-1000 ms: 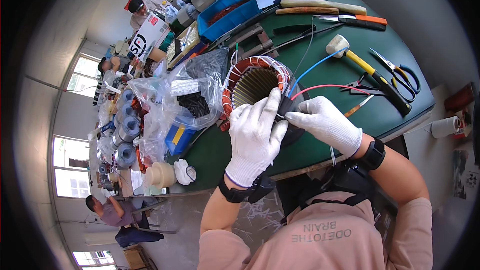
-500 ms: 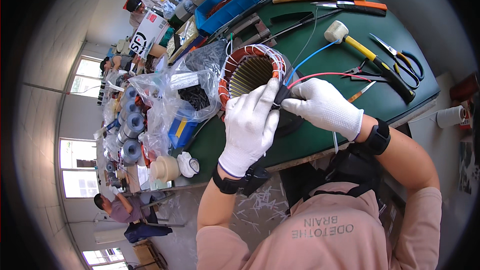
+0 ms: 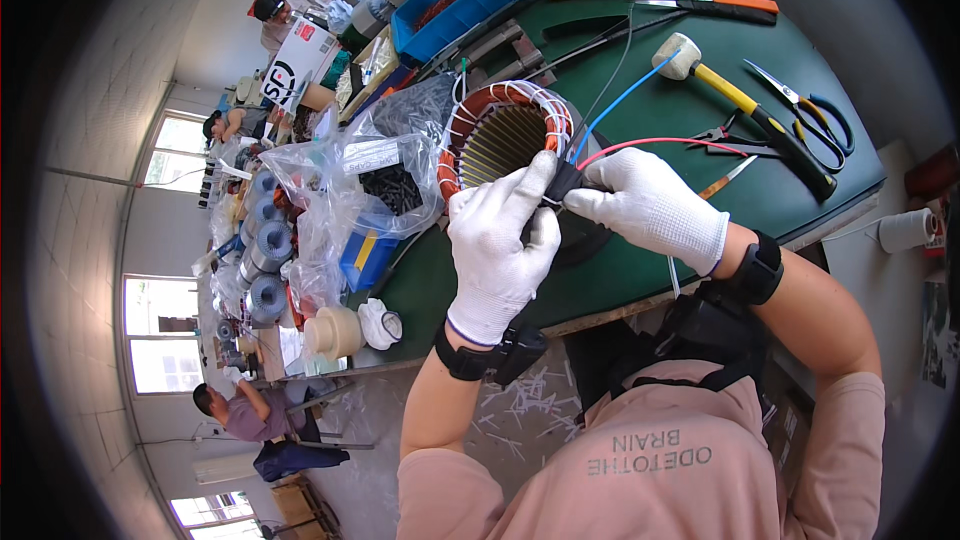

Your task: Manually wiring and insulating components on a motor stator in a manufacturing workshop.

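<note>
A motor stator [image 3: 457, 145], its copper-coloured winding laced with white cord, sits on the green-topped bench. At its near right rim is a black sleeve [image 3: 565, 180], with blue, red and dark leads fanning out beyond it. My left hand [image 3: 500, 250], in a white knit glove, has its fingers bent beside the stator, the index fingertip against the sleeve and the thumb just below. The gloved right hand [image 3: 655, 205] pinches the sleeve from the right, thumb and forefinger together. The hands partly hide the sleeve's lower end.
A mallet [image 3: 755, 110], scissors [image 3: 808, 115], pliers [image 3: 735, 138] and knives [image 3: 710, 6] lie right and far. A clear bag of black pieces [image 3: 390, 185] and a small blue box [image 3: 368, 258] stand left. Co-workers [image 3: 255, 405] sit farther left; white scraps [image 3: 530, 395] litter the floor.
The view has shifted slightly. My left thumb has risen a little and more of the black sleeve shows between my hands. Both hands otherwise stay at the stator's rim.
</note>
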The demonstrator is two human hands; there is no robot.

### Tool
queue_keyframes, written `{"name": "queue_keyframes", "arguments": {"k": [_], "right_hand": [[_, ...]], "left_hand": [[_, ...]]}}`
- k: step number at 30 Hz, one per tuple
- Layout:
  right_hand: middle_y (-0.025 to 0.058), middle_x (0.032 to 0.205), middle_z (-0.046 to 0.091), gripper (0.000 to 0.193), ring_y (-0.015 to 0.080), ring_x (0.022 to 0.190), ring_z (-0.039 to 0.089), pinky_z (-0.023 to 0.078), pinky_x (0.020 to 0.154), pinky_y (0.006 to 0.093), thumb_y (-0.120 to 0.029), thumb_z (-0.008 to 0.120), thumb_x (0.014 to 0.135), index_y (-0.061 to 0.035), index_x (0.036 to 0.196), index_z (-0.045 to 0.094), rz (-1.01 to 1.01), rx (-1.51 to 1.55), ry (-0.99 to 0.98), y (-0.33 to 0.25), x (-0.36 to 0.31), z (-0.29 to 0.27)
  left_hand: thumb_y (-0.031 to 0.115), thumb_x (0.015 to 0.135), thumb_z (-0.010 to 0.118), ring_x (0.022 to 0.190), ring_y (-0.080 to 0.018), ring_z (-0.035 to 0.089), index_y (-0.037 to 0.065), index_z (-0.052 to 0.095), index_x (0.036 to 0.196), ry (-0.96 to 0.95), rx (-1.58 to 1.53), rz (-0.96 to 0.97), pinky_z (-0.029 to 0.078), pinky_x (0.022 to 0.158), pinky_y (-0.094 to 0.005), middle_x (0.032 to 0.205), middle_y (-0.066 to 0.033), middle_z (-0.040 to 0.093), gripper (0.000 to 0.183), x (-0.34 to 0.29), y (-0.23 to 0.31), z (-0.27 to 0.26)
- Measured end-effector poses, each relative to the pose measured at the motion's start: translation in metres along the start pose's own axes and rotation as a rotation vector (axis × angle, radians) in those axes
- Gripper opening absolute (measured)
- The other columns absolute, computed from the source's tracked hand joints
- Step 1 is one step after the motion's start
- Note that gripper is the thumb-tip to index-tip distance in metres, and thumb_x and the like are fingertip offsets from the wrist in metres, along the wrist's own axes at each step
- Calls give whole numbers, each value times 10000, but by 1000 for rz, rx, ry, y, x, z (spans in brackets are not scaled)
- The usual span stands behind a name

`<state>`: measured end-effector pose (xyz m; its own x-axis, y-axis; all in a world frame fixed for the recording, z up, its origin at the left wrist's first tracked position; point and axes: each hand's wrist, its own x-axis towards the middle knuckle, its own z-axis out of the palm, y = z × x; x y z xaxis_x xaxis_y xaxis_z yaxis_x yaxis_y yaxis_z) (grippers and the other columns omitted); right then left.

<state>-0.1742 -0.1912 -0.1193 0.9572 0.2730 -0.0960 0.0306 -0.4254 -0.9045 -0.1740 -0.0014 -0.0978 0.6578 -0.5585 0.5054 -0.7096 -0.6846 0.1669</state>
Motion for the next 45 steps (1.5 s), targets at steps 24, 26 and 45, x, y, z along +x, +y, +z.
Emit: {"name": "queue_keyframes", "arguments": {"k": [24,26,45], "right_hand": [[121,693,628,226,313,670,649,518,622,405,-278,684,816,-60,758,668,-484,-556,294,5,5,-9],[127,702,621,216,322,672,646,518,624,416,-257,679,816,-50,758,659,-441,-436,335,7,2,-5],[116,723,588,102,313,638,609,486,581,402,-122,701,769,-41,767,640,-483,-314,489,0,-17,29]], "left_hand": [[-10,717,661,728,-225,604,89,641,1235,78,-9,-47,438,781,-338,827,-75,659,528,0,4,11],[12,742,654,746,-247,604,73,601,1281,69,27,-18,435,789,-359,866,-93,659,545,-1,1,11],[94,773,639,843,-259,645,30,565,1260,120,-11,-52,432,815,-379,966,-107,675,496,-9,10,7]]}}
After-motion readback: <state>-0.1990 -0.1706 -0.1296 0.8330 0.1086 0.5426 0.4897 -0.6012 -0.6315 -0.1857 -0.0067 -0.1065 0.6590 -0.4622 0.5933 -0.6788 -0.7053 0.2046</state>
